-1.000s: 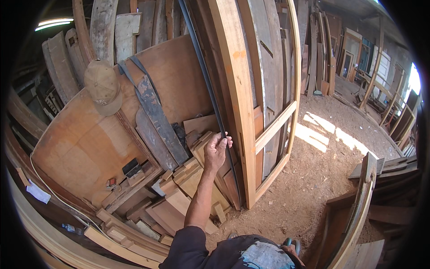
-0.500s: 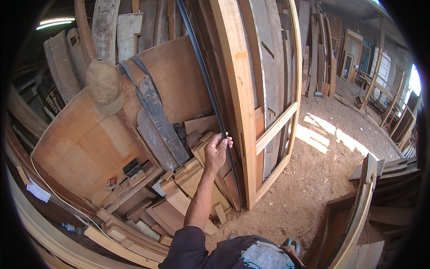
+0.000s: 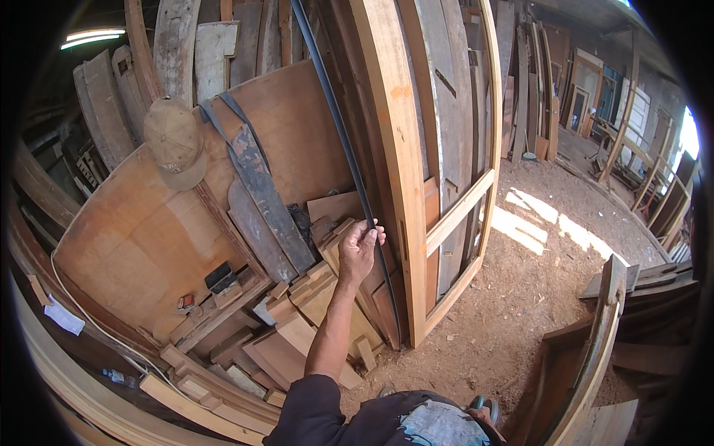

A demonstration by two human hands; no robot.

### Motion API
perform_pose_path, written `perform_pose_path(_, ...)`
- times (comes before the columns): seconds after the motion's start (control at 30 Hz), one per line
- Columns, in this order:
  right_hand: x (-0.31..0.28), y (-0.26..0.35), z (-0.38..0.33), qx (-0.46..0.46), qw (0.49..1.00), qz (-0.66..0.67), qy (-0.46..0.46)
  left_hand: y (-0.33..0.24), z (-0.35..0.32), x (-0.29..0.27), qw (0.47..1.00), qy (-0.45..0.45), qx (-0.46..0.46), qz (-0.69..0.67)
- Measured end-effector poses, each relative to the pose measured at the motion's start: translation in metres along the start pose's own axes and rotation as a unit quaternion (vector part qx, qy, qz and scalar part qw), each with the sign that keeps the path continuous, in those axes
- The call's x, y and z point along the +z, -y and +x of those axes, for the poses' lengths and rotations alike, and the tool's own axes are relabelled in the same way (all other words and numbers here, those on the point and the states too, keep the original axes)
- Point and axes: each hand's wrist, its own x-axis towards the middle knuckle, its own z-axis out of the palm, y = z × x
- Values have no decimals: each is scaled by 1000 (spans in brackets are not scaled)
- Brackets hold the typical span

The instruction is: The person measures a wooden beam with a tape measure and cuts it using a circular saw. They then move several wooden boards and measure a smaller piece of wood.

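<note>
My left hand (image 3: 358, 249) reaches forward with its fingers closed around a long, thin, dark strip (image 3: 338, 123). The strip leans upright, running from the floor past the top of the picture, and is slightly bowed. Just right of it stands a tall pale wooden frame (image 3: 398, 141) with a crossbar (image 3: 460, 211). Dark boards rise close behind the strip. Below and left of my hand lies a pile of wood offcuts (image 3: 297, 331). My right hand does not show.
A large plywood panel (image 3: 126, 253) leans at left, with a tan cap (image 3: 172, 141) hung at its upper edge. A curved wooden piece (image 3: 595, 349) stands at lower right. Sunlit sawdust covers the floor (image 3: 513, 297). More planks and frames line the far wall.
</note>
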Motion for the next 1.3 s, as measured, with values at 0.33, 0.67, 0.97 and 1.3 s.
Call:
perform_pose_path(0.33,4,-4,5,7,1000,5,4,3,4,1,1000,0,10,-10)
perform_pose_path(0.67,3,-2,10,14,1000,10,10,12,12,2,1000,1,5,-24)
perform_pose_path(0.97,4,1,14,19,1000,12,12,14,16,5,1000,1,2,-20)
perform_pose_path(1.3,7,-1,17,20,1000,16,15,18,16,5,1000,4,3,-24)
